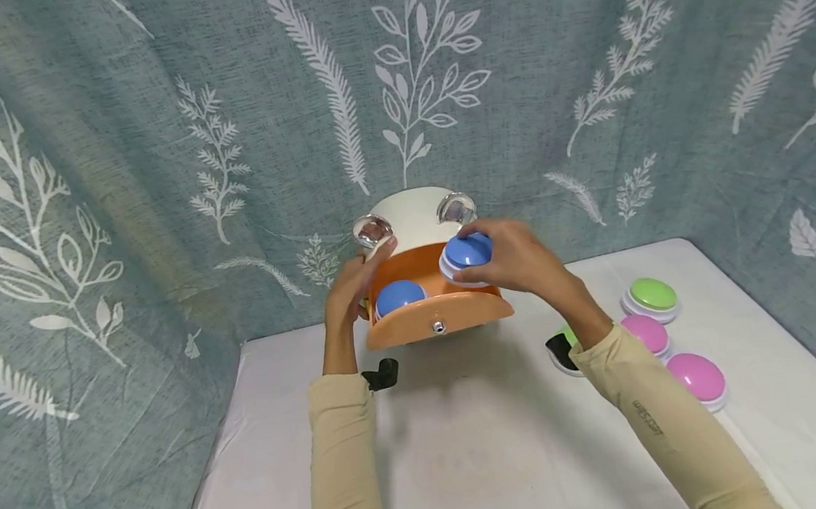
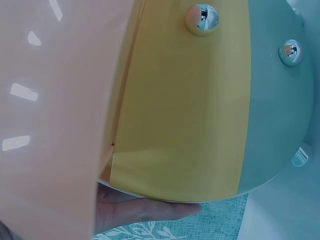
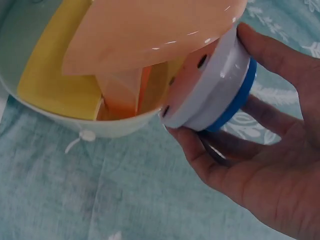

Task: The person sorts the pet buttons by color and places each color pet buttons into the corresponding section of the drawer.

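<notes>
Between the thumb and fingers of my right hand [image 1: 523, 255] is a blue-domed push button [image 1: 468, 251] with a white base. It is tilted at the right end of an orange drawer [image 1: 445, 315], which is pulled out of a rounded cabinet [image 1: 412, 214]. In the right wrist view the base's underside, with dark spots, faces the drawer opening. A second blue button [image 1: 401, 295] lies inside the drawer at the left. My left hand [image 1: 348, 291] rests against the cabinet's left side, thumb stretched upward; the left wrist view shows a straight finger [image 2: 150, 209] along the cabinet's edge.
On the white table [image 1: 467, 457] to the right are a green button [image 1: 652, 294] and two pink buttons [image 1: 697, 377]. Another green button lies partly behind my right forearm. Yellow [image 2: 185, 100] and teal drawers with chrome knobs show below the orange one. A patterned curtain [image 1: 262, 138] hangs behind.
</notes>
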Demonstrator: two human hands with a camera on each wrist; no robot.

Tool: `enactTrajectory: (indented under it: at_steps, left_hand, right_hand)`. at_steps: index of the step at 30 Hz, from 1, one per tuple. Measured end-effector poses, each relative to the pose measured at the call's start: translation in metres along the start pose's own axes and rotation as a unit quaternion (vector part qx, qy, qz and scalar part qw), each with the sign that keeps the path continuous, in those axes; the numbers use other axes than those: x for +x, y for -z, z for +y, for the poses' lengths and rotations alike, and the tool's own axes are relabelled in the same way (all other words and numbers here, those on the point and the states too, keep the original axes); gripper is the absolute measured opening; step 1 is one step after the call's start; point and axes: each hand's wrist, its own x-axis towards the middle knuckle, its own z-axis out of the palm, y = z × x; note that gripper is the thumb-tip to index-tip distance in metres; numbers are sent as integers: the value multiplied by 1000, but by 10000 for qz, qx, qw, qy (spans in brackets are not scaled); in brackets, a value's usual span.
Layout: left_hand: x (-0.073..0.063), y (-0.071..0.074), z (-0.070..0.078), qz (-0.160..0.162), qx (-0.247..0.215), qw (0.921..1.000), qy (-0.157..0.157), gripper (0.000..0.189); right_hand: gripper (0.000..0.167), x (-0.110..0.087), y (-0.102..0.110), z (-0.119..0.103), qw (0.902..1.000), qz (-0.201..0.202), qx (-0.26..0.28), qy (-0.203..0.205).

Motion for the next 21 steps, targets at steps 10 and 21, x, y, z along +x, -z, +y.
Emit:
enactTrajectory:
  at_steps: [10, 21]
  left_hand:
    - [-2, -2, 0, 90, -105, 9998, -109, 112]
    - [-2, -3, -1, 84, -160, 9998, -115, 112]
  right_hand:
    - [47, 17, -1, 2, 9969, -722, -152, 265]
    - [38, 19, -12, 15, 9940, -923, -52, 584]
